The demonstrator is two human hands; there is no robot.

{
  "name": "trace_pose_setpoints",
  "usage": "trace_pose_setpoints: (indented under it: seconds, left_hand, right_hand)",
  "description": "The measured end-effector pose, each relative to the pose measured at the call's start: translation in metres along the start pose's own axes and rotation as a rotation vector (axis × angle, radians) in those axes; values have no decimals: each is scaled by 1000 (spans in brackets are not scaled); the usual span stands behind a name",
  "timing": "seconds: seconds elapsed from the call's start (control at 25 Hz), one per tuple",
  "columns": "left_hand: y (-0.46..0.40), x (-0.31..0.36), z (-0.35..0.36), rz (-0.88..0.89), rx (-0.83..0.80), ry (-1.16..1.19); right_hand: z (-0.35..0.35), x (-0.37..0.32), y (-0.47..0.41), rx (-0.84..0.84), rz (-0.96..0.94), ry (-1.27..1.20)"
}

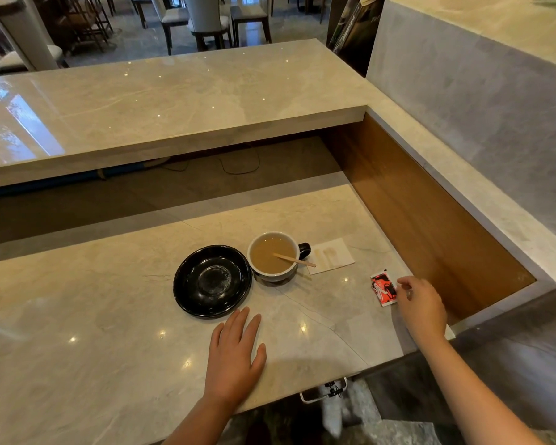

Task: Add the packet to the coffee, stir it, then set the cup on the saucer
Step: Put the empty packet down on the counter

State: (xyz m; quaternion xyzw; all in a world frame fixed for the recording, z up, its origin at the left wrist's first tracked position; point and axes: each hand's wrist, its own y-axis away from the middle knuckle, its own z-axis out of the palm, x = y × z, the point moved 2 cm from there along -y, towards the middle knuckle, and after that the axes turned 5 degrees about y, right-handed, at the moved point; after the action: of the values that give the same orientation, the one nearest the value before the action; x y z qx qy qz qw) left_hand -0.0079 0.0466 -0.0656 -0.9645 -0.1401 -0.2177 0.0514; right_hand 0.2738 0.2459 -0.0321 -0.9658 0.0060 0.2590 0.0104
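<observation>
A cup [275, 273] with a white inside and a black handle holds light brown coffee. A wooden stirrer [294, 259] leans in it, pointing right. To its left, touching it, lies an empty black saucer [212, 281]. A red, white and black packet [383, 289] lies flat on the counter at the right. My right hand [421, 305] hovers just right of the packet, fingers loosely curled at its edge, holding nothing. My left hand [235, 354] rests flat on the counter below the saucer, fingers spread.
A white napkin [333, 255] with stains lies behind the cup's handle. The marble counter [109, 332] ends at a wooden side wall [430, 226] on the right. A raised marble ledge [161, 104] runs across the back.
</observation>
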Motion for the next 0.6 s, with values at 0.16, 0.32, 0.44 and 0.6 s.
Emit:
trace_pose_setpoints:
  seconds: [0.16, 0.32, 0.44, 0.6]
  left_hand:
    - [0, 1, -1, -4, 1, -7]
    - [0, 0, 1, -3, -17, -8]
    - [0, 0, 0, 4, -13, 9]
    - [-1, 1, 0, 13, -3, -2]
  right_hand:
    - [6, -9, 27, 37, -339, 244]
    - [19, -3, 36, -123, -401, 352]
    - [23, -1, 39, -178, -361, 353]
    - [14, -25, 43, -56, -416, 244]
